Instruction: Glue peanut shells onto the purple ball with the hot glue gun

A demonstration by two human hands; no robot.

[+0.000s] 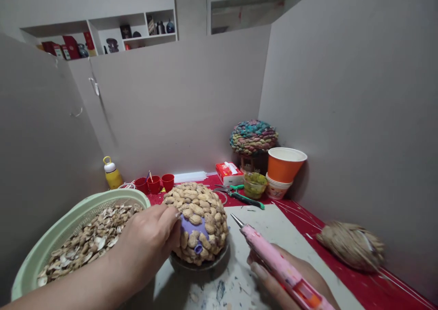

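A purple balloon (187, 225) sits in a dark shallow bowl (219, 258), most of its surface covered with peanut shells (196, 196). A bare purple patch and the tied neck face me. My left hand (150, 232) is closed against the left side of the ball, its fingertips by the bare patch; whatever they pinch is hidden. In my right hand (290, 273) is a pink hot glue pen (273, 257), its metal tip pointing up and left, apart from the shells.
At left stands a green basket (25, 260) of shell pieces. Behind are red cups (167, 182), a yellow bottle (112, 175), pliers (246, 199), a tissue pack (229, 173), a green-filled bowl (255, 185) and orange paper tubs (285, 168). A twine bundle (352, 246) lies right.
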